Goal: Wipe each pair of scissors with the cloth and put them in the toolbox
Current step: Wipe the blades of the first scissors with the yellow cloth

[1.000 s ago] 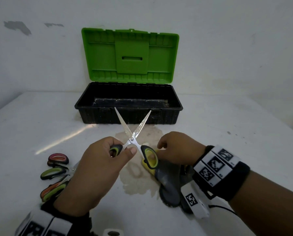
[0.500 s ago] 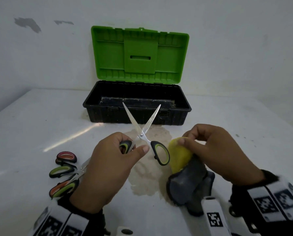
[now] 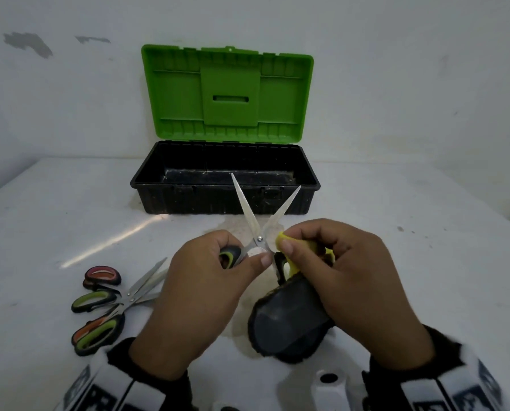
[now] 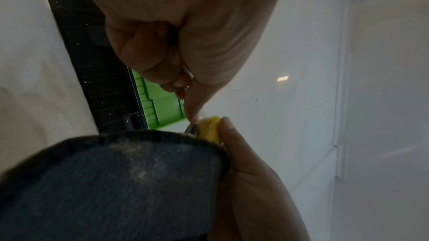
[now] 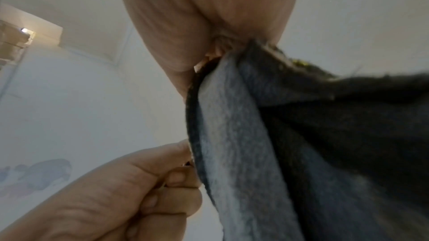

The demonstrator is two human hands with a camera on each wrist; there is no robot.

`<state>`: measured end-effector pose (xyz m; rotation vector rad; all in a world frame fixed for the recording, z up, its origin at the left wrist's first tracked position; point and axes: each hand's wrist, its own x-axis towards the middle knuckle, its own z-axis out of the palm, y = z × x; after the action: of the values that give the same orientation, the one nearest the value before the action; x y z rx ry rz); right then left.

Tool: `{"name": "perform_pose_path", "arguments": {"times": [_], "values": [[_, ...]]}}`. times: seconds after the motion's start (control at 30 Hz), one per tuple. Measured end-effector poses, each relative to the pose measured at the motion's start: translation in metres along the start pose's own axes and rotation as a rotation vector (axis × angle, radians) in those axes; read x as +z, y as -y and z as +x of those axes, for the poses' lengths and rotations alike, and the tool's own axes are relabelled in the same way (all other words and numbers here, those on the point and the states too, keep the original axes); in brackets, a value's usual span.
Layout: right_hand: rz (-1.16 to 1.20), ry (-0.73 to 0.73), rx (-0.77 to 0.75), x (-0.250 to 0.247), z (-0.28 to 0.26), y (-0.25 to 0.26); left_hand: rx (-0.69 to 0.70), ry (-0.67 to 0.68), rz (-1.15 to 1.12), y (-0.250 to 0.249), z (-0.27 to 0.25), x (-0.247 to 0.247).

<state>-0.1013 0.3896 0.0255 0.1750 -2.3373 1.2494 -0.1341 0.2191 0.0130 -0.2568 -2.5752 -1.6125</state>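
Note:
My left hand [image 3: 218,280] grips the left handle of a pair of black and green scissors [image 3: 256,221], thumb by the pivot, blades spread and pointing at the toolbox. My right hand [image 3: 337,262] pinches a yellow and grey cloth [image 3: 289,318] against the right blade's base; the grey part hangs toward the table. The left wrist view has the cloth [image 4: 120,180] close up, its yellow tip beside my left hand [image 4: 185,43]. The right wrist view shows the cloth [image 5: 290,144] under my right hand [image 5: 209,15]. The toolbox [image 3: 147,185], black with a raised green lid, stands open behind.
Several other scissors [image 3: 105,304] with red, green and orange handles lie on the white table [image 3: 55,221] at the left front. A damp stain [image 3: 242,295] marks the table under my hands. White walls close off the back.
My right hand has lifted the cloth from the table and brought it left against the scissors' right blade. The left hand has kept the scissors spread, a little higher.

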Motion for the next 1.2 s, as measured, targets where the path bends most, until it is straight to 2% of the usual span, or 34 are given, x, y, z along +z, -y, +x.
{"name": "perform_pose_path", "arguments": {"times": [0.1,0.27,0.43,0.57,0.7,0.87,1.0,1.2], "values": [[0.061,0.008,0.016,0.001,-0.003,-0.003,0.022,-0.004,0.034,-0.001,0.001,0.002],[0.203,-0.129,0.087,0.010,-0.003,-0.005,0.063,-0.022,0.119,-0.005,0.001,0.008],[0.111,-0.194,0.138,0.020,-0.003,-0.011,0.065,-0.013,0.136,-0.003,0.000,0.007],[0.123,-0.125,0.237,0.024,-0.006,-0.014,0.073,-0.018,0.115,-0.001,0.002,0.003],[0.175,-0.038,0.255,0.022,-0.004,-0.009,0.051,0.015,0.118,-0.003,0.000,0.001],[0.257,-0.060,0.295,0.019,0.006,-0.013,0.049,0.028,0.100,-0.003,0.000,0.000],[0.233,-0.020,0.262,0.021,0.003,-0.008,0.036,0.036,0.070,0.000,0.000,-0.003],[0.314,-0.049,0.325,0.019,0.008,-0.011,0.030,0.047,0.065,0.000,0.001,-0.005]]}}
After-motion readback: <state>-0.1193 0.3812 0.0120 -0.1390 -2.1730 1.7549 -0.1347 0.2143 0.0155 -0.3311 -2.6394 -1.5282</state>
